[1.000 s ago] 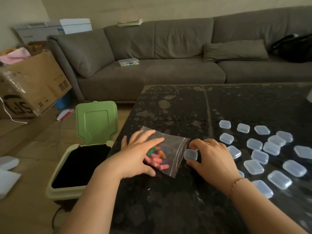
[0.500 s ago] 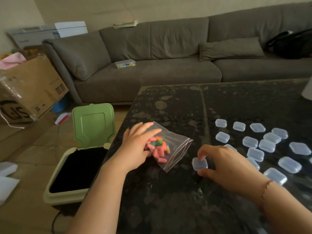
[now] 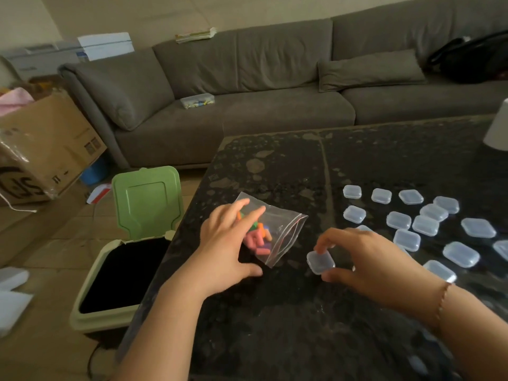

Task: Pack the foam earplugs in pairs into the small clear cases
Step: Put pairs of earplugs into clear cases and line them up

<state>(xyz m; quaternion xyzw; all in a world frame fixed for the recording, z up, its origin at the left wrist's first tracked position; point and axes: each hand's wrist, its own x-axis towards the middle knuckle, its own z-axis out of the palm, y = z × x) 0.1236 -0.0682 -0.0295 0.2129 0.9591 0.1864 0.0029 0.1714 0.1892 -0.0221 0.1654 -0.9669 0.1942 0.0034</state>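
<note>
Foam earplugs (image 3: 257, 237) fill a zip bag (image 3: 277, 232) under the spread left hand (image 3: 228, 243); the right hand (image 3: 365, 259) pinches one clear case (image 3: 320, 261), which should be steadied before opening.

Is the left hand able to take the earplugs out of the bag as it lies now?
Probably not yet: the left hand rests on the zip bag, whose red seal looks closed over the earplugs.

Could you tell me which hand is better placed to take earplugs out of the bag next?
The left hand: it rests on the clear zip bag of coloured foam earplugs, while the right hand pinches a small clear plastic case.
</note>
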